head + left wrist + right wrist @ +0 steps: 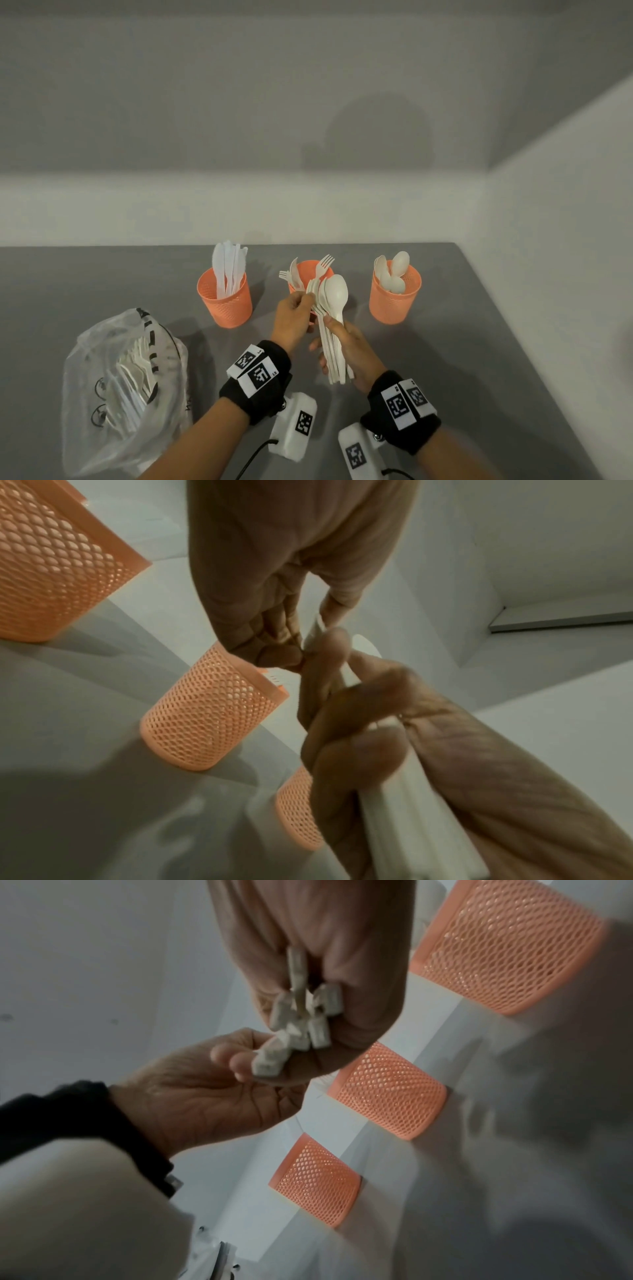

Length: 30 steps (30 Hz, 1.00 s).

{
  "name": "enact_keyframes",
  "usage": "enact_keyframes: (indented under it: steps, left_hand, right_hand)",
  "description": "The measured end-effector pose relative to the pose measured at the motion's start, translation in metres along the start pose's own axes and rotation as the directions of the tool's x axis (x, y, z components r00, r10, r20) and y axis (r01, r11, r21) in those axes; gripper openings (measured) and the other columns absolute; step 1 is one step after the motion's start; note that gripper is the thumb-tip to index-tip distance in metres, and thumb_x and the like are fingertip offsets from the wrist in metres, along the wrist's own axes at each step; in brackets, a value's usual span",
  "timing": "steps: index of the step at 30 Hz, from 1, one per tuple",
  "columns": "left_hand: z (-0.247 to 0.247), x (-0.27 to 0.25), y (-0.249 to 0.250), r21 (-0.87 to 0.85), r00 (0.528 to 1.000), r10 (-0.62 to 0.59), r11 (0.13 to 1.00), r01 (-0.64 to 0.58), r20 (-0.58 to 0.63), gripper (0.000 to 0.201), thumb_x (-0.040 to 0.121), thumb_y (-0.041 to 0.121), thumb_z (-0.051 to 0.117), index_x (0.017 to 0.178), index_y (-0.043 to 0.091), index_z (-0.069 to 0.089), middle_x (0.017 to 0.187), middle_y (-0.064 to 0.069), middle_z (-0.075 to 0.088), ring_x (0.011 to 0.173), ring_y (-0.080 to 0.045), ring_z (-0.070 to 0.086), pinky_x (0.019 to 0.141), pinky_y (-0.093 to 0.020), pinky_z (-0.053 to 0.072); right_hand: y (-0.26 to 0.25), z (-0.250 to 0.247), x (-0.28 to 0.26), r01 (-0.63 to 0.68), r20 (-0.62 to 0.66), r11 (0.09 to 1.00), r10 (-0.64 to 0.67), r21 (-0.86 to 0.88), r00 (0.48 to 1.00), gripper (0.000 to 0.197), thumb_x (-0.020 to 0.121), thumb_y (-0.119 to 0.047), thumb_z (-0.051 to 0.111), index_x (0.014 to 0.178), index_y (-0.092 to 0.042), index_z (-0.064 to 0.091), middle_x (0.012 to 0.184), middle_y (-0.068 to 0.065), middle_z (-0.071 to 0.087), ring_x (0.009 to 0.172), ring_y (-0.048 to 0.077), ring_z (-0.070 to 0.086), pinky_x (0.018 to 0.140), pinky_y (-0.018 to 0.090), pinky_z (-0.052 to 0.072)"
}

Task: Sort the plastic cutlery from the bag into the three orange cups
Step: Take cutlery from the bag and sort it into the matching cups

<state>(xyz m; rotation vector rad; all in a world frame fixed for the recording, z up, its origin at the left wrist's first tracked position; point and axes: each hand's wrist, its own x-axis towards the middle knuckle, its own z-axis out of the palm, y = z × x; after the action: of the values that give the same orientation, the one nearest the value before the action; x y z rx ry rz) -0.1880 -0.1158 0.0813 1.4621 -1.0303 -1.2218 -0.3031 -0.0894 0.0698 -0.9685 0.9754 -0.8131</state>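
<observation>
Three orange mesh cups stand in a row in the head view: the left cup (224,301) holds knives, the middle cup (310,269) forks, the right cup (394,298) spoons. My right hand (337,334) grips a bundle of white spoons and forks (334,298) by the handles, heads up, in front of the middle cup. My left hand (305,298) pinches a fork (311,287) at the bundle's left edge. The left wrist view shows that pinch (315,631) close up. The handle ends (301,1020) stick out below my right fist. The clear bag (123,387) lies at the left with more cutlery inside.
The grey table (479,342) ends at a white wall behind the cups and at its right edge. The three cups also appear in the wrist views, for example the nearest cup (51,574) and the nearest cup (507,950). Wrist cameras hang below both forearms.
</observation>
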Motion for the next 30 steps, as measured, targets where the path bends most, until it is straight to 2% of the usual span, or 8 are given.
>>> enact_keyframes:
  steps: [9, 13, 18, 21, 24, 26, 28, 30]
  left_hand:
    - [0.002, -0.006, -0.006, 0.057, 0.999, 0.025, 0.998, -0.027, 0.038, 0.024, 0.097, 0.02, 0.04, 0.096, 0.0, 0.054, 0.079, -0.012, 0.059, 0.063, -0.018, 0.054, 0.059, -0.025, 0.045]
    - [0.009, -0.015, 0.0, -0.076, 1.0, -0.01, 0.997, 0.009, -0.01, 0.018, 0.099, 0.022, 0.033, 0.103, 0.009, 0.045, 0.076, -0.006, 0.056, 0.06, -0.016, 0.054, 0.04, -0.015, 0.042]
    - [0.015, -0.021, 0.003, 0.002, 0.991, 0.11, 0.994, -0.11, 0.073, 0.022, 0.098, 0.024, 0.039, 0.111, 0.013, 0.051, 0.09, -0.009, 0.063, 0.076, -0.02, 0.062, 0.063, -0.023, 0.051]
    - [0.015, -0.02, -0.002, -0.001, 0.993, 0.079, 0.997, -0.079, 0.087, 0.02, 0.098, 0.023, 0.04, 0.109, 0.013, 0.052, 0.087, -0.008, 0.063, 0.071, -0.017, 0.061, 0.054, -0.016, 0.048]
    - [0.017, -0.019, -0.003, -0.033, 0.998, 0.021, 0.999, -0.02, 0.056, 0.023, 0.099, 0.021, 0.034, 0.11, 0.01, 0.051, 0.097, -0.016, 0.062, 0.088, -0.029, 0.063, 0.075, -0.035, 0.055]
    - [0.017, -0.017, -0.005, -0.086, 0.999, -0.006, 0.996, 0.009, 0.031, 0.022, 0.099, 0.017, 0.032, 0.102, 0.013, 0.053, 0.099, -0.017, 0.061, 0.093, -0.031, 0.062, 0.084, -0.042, 0.051]
    - [0.018, -0.017, -0.004, -0.105, 0.999, 0.025, 0.994, -0.022, 0.026, 0.022, 0.098, 0.015, 0.032, 0.094, 0.015, 0.054, 0.089, -0.014, 0.061, 0.081, -0.024, 0.063, 0.074, -0.035, 0.053]
    - [0.017, -0.016, 0.0, -0.145, 0.998, 0.054, 0.988, -0.052, 0.013, 0.019, 0.099, 0.018, 0.035, 0.1, 0.01, 0.052, 0.083, -0.012, 0.061, 0.066, -0.016, 0.065, 0.061, -0.025, 0.053]
  right_hand:
    - [0.002, -0.001, 0.002, 0.016, -0.027, 0.999, -0.017, -0.03, 0.999, 0.02, 0.099, -0.023, 0.039, 0.105, -0.013, 0.055, 0.062, 0.003, 0.067, 0.042, 0.013, 0.058, 0.042, 0.022, 0.048]
    - [0.003, -0.001, 0.002, 0.028, -0.026, 0.998, -0.03, -0.052, 0.999, 0.022, 0.099, -0.023, 0.042, 0.111, -0.011, 0.055, 0.064, 0.004, 0.069, 0.044, 0.015, 0.061, 0.044, 0.023, 0.05]
    - [0.005, -0.005, 0.001, 0.033, -0.043, 0.996, -0.036, -0.077, 0.998, 0.021, 0.097, -0.025, 0.044, 0.11, -0.012, 0.054, 0.061, 0.002, 0.068, 0.044, 0.015, 0.062, 0.045, 0.025, 0.052]
    - [0.002, -0.008, -0.003, 0.026, -0.003, 0.996, -0.026, -0.08, 1.0, 0.011, 0.097, -0.026, 0.045, 0.102, -0.021, 0.054, 0.061, 0.0, 0.07, 0.045, 0.015, 0.064, 0.046, 0.025, 0.053]
    - [0.0, -0.01, -0.006, -0.009, 0.049, 1.0, 0.01, -0.022, 0.999, 0.021, 0.097, -0.029, 0.044, 0.109, -0.017, 0.056, 0.07, 0.003, 0.072, 0.052, 0.018, 0.066, 0.05, 0.027, 0.055]
    - [0.0, -0.012, -0.006, -0.042, 0.081, 0.999, 0.04, 0.019, 0.996, 0.03, 0.098, -0.031, 0.04, 0.113, -0.01, 0.057, 0.077, 0.009, 0.072, 0.058, 0.02, 0.069, 0.055, 0.029, 0.056]
    - [0.0, -0.014, -0.005, -0.064, 0.101, 0.996, 0.057, 0.068, 0.993, 0.033, 0.099, -0.029, 0.037, 0.114, -0.008, 0.058, 0.084, 0.015, 0.07, 0.065, 0.023, 0.07, 0.058, 0.032, 0.057]
    - [0.0, -0.02, -0.001, -0.057, 0.104, 0.991, 0.045, 0.117, 0.994, 0.032, 0.098, -0.025, 0.038, 0.114, -0.007, 0.058, 0.095, 0.018, 0.068, 0.076, 0.027, 0.069, 0.063, 0.034, 0.057]
